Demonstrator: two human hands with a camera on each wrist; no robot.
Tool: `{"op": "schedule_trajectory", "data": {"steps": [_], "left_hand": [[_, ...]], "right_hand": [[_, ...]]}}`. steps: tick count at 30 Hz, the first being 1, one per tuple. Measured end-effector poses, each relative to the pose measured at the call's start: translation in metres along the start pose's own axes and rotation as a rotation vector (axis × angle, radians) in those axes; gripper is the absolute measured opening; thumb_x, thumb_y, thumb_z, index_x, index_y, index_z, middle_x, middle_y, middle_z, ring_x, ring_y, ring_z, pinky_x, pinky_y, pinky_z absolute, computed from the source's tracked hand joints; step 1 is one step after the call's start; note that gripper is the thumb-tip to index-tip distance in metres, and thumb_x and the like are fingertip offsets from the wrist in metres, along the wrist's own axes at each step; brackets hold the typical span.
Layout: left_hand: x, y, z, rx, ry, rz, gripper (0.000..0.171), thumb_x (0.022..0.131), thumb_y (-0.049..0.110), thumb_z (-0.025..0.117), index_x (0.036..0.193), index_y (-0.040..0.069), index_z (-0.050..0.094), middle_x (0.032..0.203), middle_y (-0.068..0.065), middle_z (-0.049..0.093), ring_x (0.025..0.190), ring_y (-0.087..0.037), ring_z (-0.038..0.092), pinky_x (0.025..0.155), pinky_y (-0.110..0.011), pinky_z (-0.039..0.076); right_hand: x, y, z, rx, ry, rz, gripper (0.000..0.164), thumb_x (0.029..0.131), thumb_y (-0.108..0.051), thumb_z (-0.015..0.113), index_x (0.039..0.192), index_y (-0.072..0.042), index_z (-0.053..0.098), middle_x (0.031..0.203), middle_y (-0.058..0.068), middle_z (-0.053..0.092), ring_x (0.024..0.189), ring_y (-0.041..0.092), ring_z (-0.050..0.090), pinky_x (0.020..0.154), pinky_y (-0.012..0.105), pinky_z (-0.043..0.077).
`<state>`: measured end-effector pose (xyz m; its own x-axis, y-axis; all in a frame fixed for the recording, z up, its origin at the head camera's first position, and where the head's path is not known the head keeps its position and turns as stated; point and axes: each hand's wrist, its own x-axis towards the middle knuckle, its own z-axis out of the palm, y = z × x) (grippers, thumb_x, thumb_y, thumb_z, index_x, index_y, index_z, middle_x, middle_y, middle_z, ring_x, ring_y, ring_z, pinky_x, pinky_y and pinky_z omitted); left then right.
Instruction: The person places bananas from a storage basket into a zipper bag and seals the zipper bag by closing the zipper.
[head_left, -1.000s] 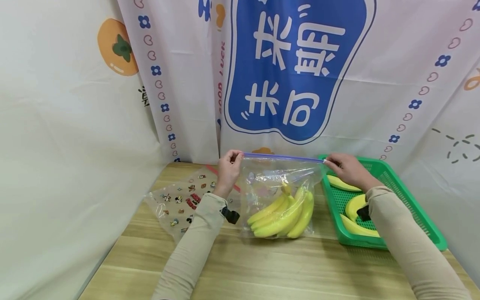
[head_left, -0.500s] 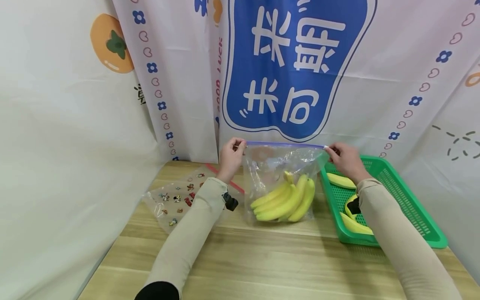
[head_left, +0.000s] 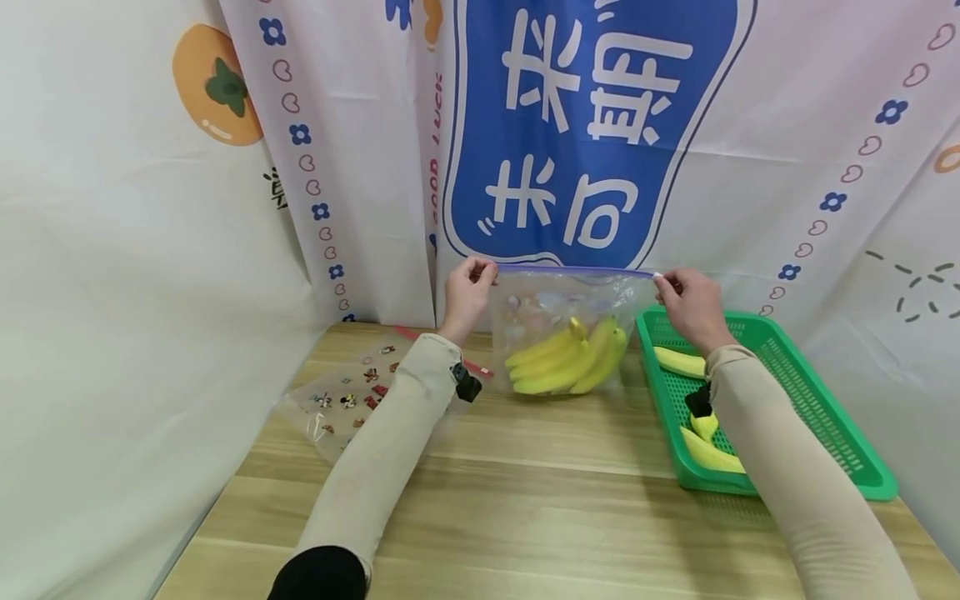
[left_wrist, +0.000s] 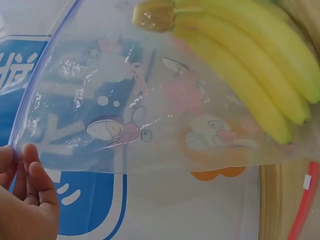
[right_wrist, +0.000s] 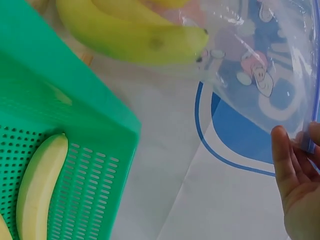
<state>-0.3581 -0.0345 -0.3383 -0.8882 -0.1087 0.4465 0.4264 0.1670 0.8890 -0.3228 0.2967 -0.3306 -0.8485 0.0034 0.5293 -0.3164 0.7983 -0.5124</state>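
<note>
Nearest me, a black object (head_left: 322, 573) is cut off by the bottom edge of my head view; I can't make out what it is. On the table (head_left: 525, 517), a green basket (head_left: 798, 379) holds loose bananas (head_left: 708, 452), partly hidden by the right sleeve (head_left: 772, 450), so I can't count them surely. The left sleeve (head_left: 390, 442) covers part of a flat printed bag (head_left: 337, 417). Farther out I see 2 hands: the left hand (head_left: 467, 300) pinches 1 top corner of the clear bag (head_left: 551, 302), the right hand (head_left: 690, 308) the other, along its purple strip (head_left: 577, 269). Inside, low down, sits a banana bunch (head_left: 562, 367), hazy through the plastic. I can't tell whether the bag's base touches the table. Behind, a blue panel (head_left: 577, 150) runs off the top.
</note>
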Motion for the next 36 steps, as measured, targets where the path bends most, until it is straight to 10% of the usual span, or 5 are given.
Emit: {"op": "schedule_trajectory", "data": {"steps": [18,36], "left_hand": [[0.012,-0.003,0.001,0.071,-0.039,-0.120,0.016,0.097,0.017,0.055,0.102,0.005,0.064,0.096,-0.007,0.066,0.088,-0.017,0.058,0.074,-0.026,0.048],[0.015,-0.005,0.006,0.013,-0.191,-0.140,0.044,0.098,0.010,0.049,0.139,0.001,0.041,0.140,-0.015,0.045,0.126,-0.023,0.046,0.100,-0.030,0.040]], "right_hand": [[0.009,-0.003,0.012,0.145,-0.069,0.259,0.043,0.099,-0.035,0.046,0.119,0.002,0.058,0.107,0.021,0.063,0.097,0.031,0.062,0.077,0.041,0.051],[0.016,0.003,0.020,0.220,-0.304,0.297,0.071,0.098,-0.033,0.047,0.150,-0.002,0.010,0.152,0.021,0.019,0.132,0.039,0.033,0.099,0.054,0.037]]}}
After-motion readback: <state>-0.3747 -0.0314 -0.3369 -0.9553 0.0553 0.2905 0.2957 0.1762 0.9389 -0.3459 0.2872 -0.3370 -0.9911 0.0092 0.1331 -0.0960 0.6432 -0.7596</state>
